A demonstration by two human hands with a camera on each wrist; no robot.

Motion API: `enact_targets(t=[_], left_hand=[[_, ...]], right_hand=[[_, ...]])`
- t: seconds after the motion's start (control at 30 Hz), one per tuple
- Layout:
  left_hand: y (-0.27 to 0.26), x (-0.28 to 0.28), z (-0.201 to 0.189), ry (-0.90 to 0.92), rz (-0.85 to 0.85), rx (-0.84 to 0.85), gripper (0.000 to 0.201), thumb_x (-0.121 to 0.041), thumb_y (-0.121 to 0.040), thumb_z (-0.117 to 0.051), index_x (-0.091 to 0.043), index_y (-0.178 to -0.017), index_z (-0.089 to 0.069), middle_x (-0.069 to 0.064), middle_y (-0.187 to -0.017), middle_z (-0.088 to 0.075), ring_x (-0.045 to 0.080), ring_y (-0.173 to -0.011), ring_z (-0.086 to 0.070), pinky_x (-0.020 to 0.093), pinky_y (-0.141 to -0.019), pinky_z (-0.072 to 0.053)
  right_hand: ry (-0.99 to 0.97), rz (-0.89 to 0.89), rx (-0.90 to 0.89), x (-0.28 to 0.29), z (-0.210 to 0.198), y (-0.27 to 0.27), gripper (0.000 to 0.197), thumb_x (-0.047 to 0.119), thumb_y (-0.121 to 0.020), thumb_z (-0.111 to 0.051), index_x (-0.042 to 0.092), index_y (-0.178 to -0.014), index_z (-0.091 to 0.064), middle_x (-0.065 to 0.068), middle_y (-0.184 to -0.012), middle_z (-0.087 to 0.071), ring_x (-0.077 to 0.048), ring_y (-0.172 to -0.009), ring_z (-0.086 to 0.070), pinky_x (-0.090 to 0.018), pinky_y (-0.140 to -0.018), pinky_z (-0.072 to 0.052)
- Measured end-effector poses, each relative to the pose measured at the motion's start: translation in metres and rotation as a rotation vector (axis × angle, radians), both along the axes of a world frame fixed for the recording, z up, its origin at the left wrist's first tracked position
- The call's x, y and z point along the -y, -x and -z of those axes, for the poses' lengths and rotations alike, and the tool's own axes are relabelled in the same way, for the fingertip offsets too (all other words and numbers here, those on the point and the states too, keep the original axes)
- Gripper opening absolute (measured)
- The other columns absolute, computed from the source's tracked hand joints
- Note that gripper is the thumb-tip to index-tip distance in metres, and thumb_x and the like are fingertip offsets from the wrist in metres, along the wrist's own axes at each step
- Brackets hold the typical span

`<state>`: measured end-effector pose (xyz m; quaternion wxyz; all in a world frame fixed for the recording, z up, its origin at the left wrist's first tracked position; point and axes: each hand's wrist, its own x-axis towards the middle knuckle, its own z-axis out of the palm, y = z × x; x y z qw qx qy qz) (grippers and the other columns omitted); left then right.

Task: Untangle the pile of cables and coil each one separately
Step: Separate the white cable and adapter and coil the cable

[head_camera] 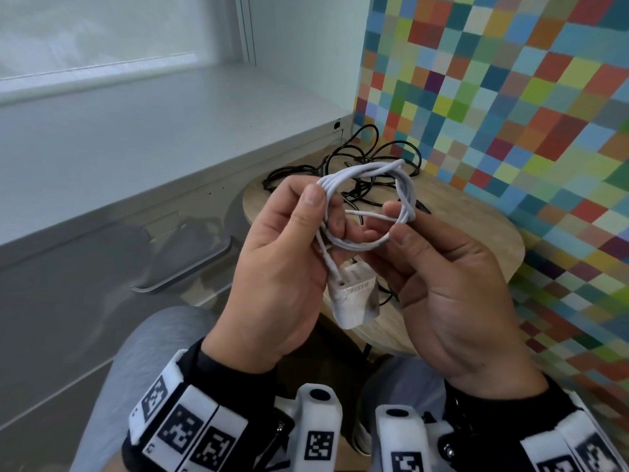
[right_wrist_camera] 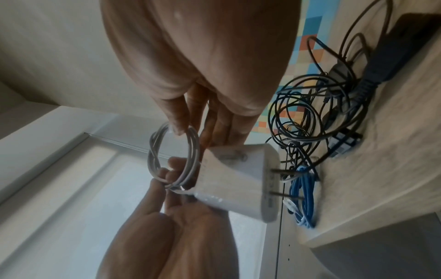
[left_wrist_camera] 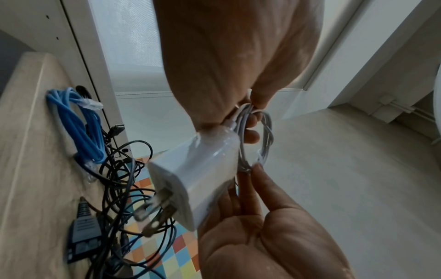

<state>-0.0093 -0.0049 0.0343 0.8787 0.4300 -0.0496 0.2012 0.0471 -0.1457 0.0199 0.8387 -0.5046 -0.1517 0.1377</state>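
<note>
A white cable (head_camera: 369, 172) is wound into a small coil, held up over the round wooden table (head_camera: 476, 233). My left hand (head_camera: 325, 212) pinches the coil's left side between thumb and fingers. On the coil's right side, my right hand (head_camera: 398, 223) pinches the strands. The white charger block (head_camera: 354, 299) hangs from the cable below the left thumb, its prongs (left_wrist_camera: 155, 213) bare. In the wrist views the coil (right_wrist_camera: 174, 156) sits between both hands. A tangle of black cables (head_camera: 374, 155) lies on the table behind, partly hidden by the coil.
A coiled blue cable (left_wrist_camera: 78, 128) lies on the table beside the black tangle (left_wrist_camera: 119, 179). A dark plug with a ribbed cord (left_wrist_camera: 81, 236) lies there too. A checkered wall (head_camera: 510, 97) borders the table on the right, a grey cabinet (head_camera: 136, 148) on the left.
</note>
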Motion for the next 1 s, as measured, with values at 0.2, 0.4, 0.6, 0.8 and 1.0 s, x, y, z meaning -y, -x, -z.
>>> enact_targets(t=[0.2, 0.4, 0.6, 0.8, 1.0], left_hand=[[-0.002, 0.002, 0.004, -0.015, -0.040, -0.088, 0.022, -0.026, -0.100, -0.050, -0.005, -0.098, -0.055, 0.013, -0.074, -0.069, 0.027, -0.071, -0.072, 0.044, -0.078, -0.061], [-0.004, 0.003, 0.006, 0.001, -0.051, -0.158, 0.021, -0.026, -0.103, -0.052, -0.006, -0.100, -0.058, 0.012, -0.080, -0.062, 0.028, -0.071, -0.067, 0.049, -0.082, -0.056], [-0.004, 0.010, 0.008, -0.116, -0.081, -0.150, 0.021, -0.026, -0.100, -0.050, -0.006, -0.094, -0.056, 0.017, -0.085, -0.054, 0.032, -0.075, -0.062, 0.055, -0.082, -0.050], [-0.006, 0.009, 0.013, -0.262, -0.128, -0.150, 0.033, -0.033, -0.100, -0.056, -0.002, -0.088, -0.055, 0.020, -0.087, -0.052, 0.039, -0.080, -0.050, 0.059, -0.078, -0.043], [-0.005, 0.018, 0.015, -0.354, -0.165, -0.158, 0.030, -0.033, -0.100, -0.052, -0.007, -0.085, -0.055, 0.038, -0.084, -0.052, 0.044, -0.075, -0.058, 0.069, -0.081, -0.051]], right_hand=[[-0.004, 0.084, 0.128, -0.003, 0.004, 0.004, 0.011, 0.014, -0.095, -0.065, 0.011, -0.101, -0.073, -0.016, -0.100, -0.078, -0.038, -0.100, -0.075, -0.045, -0.093, -0.059], [-0.126, -0.043, 0.106, -0.006, 0.003, 0.004, 0.019, 0.005, -0.096, -0.049, 0.004, -0.113, -0.058, -0.006, -0.084, -0.063, -0.025, -0.091, -0.063, -0.050, -0.099, -0.053], [-0.250, -0.154, -0.071, -0.002, -0.001, 0.001, 0.025, 0.011, -0.097, -0.048, 0.009, -0.116, -0.064, -0.005, -0.079, -0.052, -0.021, -0.085, -0.054, -0.045, -0.101, -0.051], [-0.177, -0.141, -0.043, -0.003, -0.002, 0.000, 0.027, 0.008, -0.101, -0.047, 0.013, -0.122, -0.062, -0.002, -0.072, -0.047, -0.015, -0.073, -0.053, -0.048, -0.098, -0.051], [-0.196, -0.120, -0.085, 0.000, -0.003, -0.002, 0.023, 0.014, -0.099, -0.048, 0.011, -0.117, -0.063, -0.001, -0.069, -0.042, -0.018, -0.075, -0.050, -0.035, -0.084, -0.054]])
